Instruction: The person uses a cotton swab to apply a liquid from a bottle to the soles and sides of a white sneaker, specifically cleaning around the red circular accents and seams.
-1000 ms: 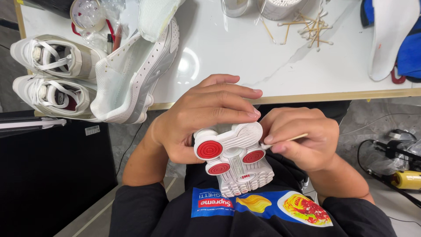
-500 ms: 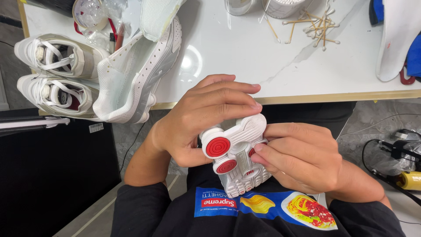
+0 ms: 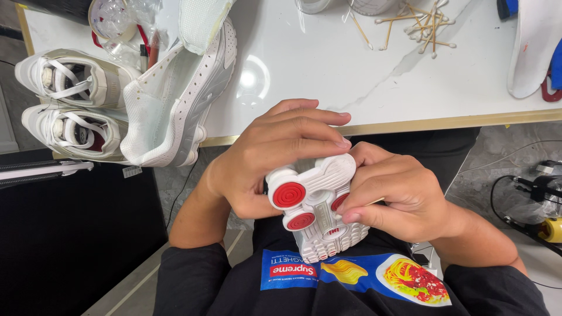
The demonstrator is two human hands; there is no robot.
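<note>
Your right hand (image 3: pixel 404 196) has closed over the shoe (image 3: pixel 319 205), stick now pressed into its sole; left hand (image 3: pixel 275 161) grips the heel.

shoe sole (image 3: pixel 319 216): matt white rubber, ridged, glossy red round pads | table (image 3: pixel 304 64): glossy white marble-look top, smooth | shoe upper (image 3: pixel 175 105): white perforated leather-like and mesh cloth | sticks (image 3: pixel 418 26): thin pale wood | shirt (image 3: pixel 234 287): matt black cloth, printed patch
</note>
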